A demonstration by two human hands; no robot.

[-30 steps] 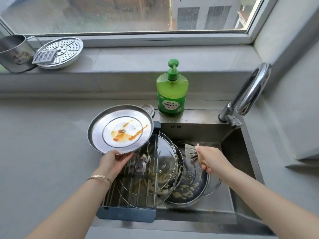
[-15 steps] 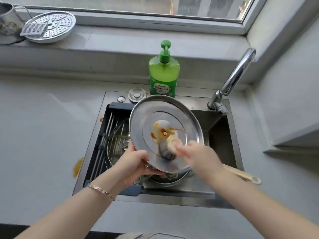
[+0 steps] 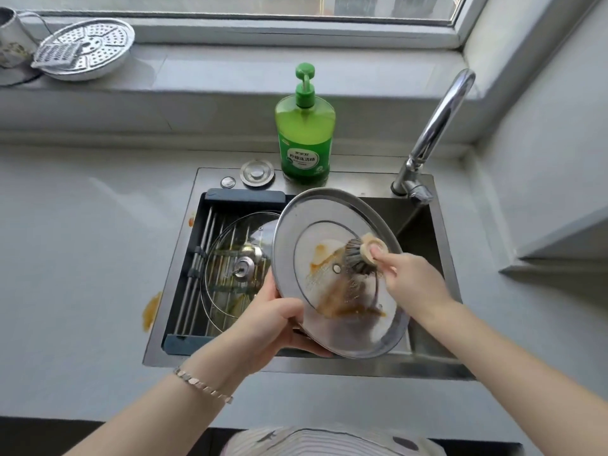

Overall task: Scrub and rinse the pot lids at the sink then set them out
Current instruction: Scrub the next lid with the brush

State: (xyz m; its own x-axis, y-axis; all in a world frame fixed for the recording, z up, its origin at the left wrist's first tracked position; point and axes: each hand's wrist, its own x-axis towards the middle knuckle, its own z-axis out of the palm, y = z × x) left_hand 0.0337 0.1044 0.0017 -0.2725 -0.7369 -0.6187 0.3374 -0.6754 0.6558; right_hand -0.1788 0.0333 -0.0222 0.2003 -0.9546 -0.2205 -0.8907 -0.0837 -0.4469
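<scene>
A round steel pot lid [image 3: 316, 225] with orange-brown sauce smeared across its underside is tilted over the steel sink [image 3: 424, 366]. My left hand [image 3: 266, 320] grips its lower left rim. My right hand [image 3: 411, 278] holds a wooden dish brush [image 3: 360, 255], its bristles pressed against the lid near the centre. A glass lid [image 3: 230, 258] with a metal knob lies on the drying rack [image 3: 200, 258] in the sink's left half, partly hidden behind the steel lid.
A green dish soap pump bottle [image 3: 306, 139] stands behind the sink, a curved tap [image 3: 434, 133] at its right. A sink plug [image 3: 257, 172] lies on the rim. A steamer plate [image 3: 88, 47] and metal cup [image 3: 13, 44] sit on the windowsill. Orange spills [image 3: 149, 311] mark the counter.
The steel lid has come from the left counter side to over the sink. The brush has gone from beside the sink's dishes onto the lid, smearing the sauce downward.
</scene>
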